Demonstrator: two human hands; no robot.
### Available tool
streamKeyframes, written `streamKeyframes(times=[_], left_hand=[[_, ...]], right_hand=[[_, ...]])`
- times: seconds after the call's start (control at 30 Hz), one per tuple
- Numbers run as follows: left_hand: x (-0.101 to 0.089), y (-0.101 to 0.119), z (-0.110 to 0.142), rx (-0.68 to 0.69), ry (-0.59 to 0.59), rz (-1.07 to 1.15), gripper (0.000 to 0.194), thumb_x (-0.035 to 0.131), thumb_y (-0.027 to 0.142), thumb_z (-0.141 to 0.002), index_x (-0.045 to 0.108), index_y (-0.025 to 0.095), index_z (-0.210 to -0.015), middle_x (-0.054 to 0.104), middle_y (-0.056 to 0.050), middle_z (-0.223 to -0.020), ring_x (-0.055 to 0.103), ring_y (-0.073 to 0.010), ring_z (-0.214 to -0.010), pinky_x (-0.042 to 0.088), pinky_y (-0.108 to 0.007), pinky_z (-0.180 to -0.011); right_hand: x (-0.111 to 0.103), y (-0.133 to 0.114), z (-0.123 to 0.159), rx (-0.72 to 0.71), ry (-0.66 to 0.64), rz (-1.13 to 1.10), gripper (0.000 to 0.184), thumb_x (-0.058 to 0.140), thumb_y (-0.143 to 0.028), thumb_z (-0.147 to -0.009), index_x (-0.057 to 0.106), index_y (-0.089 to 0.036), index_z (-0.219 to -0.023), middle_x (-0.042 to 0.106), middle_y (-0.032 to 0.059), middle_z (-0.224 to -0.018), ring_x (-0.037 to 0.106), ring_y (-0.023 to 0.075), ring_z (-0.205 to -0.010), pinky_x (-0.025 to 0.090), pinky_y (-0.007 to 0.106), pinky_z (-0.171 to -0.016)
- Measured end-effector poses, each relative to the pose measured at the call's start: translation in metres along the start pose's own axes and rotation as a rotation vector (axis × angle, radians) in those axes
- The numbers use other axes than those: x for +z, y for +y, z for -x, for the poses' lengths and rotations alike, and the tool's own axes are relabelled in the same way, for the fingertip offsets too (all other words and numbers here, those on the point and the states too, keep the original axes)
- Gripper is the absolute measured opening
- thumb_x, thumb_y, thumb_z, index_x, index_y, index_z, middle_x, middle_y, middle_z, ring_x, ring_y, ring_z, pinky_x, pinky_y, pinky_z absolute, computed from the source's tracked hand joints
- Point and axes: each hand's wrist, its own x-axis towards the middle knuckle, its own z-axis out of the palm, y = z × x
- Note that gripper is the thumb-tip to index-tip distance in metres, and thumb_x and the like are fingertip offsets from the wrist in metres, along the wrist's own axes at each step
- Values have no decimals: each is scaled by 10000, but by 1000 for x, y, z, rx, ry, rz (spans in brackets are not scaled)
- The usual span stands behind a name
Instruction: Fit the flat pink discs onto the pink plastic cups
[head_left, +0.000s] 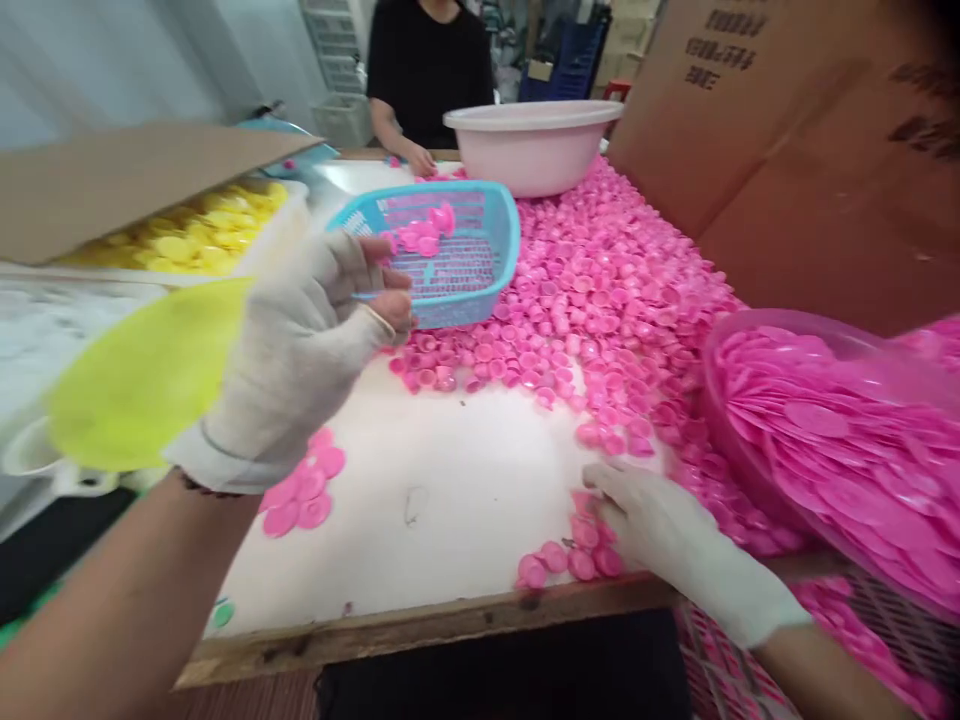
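My left hand (307, 340), in a pale glove with bare fingertips, is raised beside the near left side of a light blue plastic basket (512, 240). Its fingers are apart and hold nothing. Several pink pieces (424, 235) show in or just above the basket. Below that hand, flat pink discs (307, 490) lie on the white tabletop (450, 480). My gloved right hand (660, 520) is low at the table's front right, fingers stretched out, touching or just over small pink cups (581, 545). Its thumb is hidden.
A large heap of pink cups (592, 290) covers the right side. A tub of pink discs (720, 400) stands right, a pale pink basin (532, 150) behind. Cardboard (787, 180) walls the right. Left are yellow pieces (202, 240) and a yellow-green lid-like disc (142, 380). A person (431, 75) stands opposite.
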Motion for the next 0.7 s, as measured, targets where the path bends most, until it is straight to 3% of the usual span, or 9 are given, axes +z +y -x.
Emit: streamKeyframes(times=[0.17, 0.27, 0.4, 0.5, 0.57, 0.7], left_hand=[[-46, -59, 49, -253, 1, -572, 186, 514, 356, -813, 604, 221, -905, 604, 10, -640, 579, -165, -583, 457, -274, -567], [-72, -96, 70, -261, -81, -877, 176, 454, 288, -799, 606, 204, -769, 670, -52, -819, 620, -213, -779, 456, -298, -704], [-81, -122, 81, -305, -239, -1200, 237, 423, 311, -820, 602, 173, -891, 638, -130, -925, 620, -272, -853, 437, -340, -719], [-78, -128, 88, -341, -349, -1240, 225, 391, 268, -842, 590, 163, -854, 631, -127, -872, 626, -261, -796, 430, -330, -697], [-78, -128, 93, -297, -344, -1222, 235, 355, 221, -852, 581, 162, -833, 633, -119, -845, 621, -261, -797, 429, -334, -715], [-70, -112, 96, -186, -108, -1023, 212, 367, 222, -850, 579, 212, -856, 642, -91, -934, 603, -265, -879, 435, -344, -764]], right_hand=[[26, -12, -16, -63, -64, -23, 191, 443, -130, -834, 624, -189, -843, 653, 88, -837, 608, 208, -796, 416, 316, -749], [28, -42, -30, -181, -39, -169, 178, 466, -143, -837, 628, -206, -875, 643, 87, -840, 596, 219, -863, 423, 319, -789], [29, -76, -35, -257, 12, -239, 224, 494, -127, -832, 617, -228, -990, 630, 105, -980, 551, 248, -1017, 416, 329, -851], [26, -85, -35, -274, 28, -262, 254, 519, -149, -831, 587, -222, -1064, 613, 97, -1039, 533, 252, -1055, 409, 344, -884], [19, -83, -37, -262, 28, -268, 287, 522, -145, -824, 568, -211, -1099, 619, 84, -1024, 545, 237, -1022, 407, 347, -892], [3, -79, -45, -195, 64, -394, 279, 472, -96, -819, 571, -180, -1066, 645, 62, -934, 576, 197, -917, 416, 331, -853]])
